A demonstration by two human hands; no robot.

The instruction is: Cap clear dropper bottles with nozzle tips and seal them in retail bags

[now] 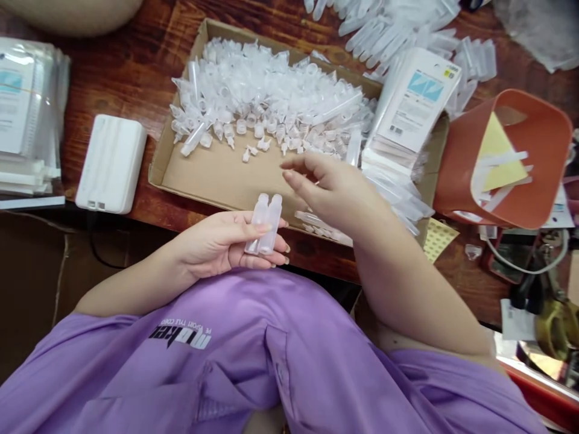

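Note:
My left hand is closed around two small translucent plastic bottles, held upright side by side with the thumb across them. Their narrow necks point away from me, with no caps on them. My right hand hovers over the front of a shallow cardboard box, its thumb and forefinger slightly apart and nothing visible between them. Beyond its fingertips lies a heap of clear caps and nozzle tips inside the box. A few loose small tips lie at the near edge of that heap.
Packs of printed cards and clear tubes fill the box's right end. More tubes lie behind it. An orange bin with paper scraps stands right. Left are a white device and bagged packages. Scissors lie far right.

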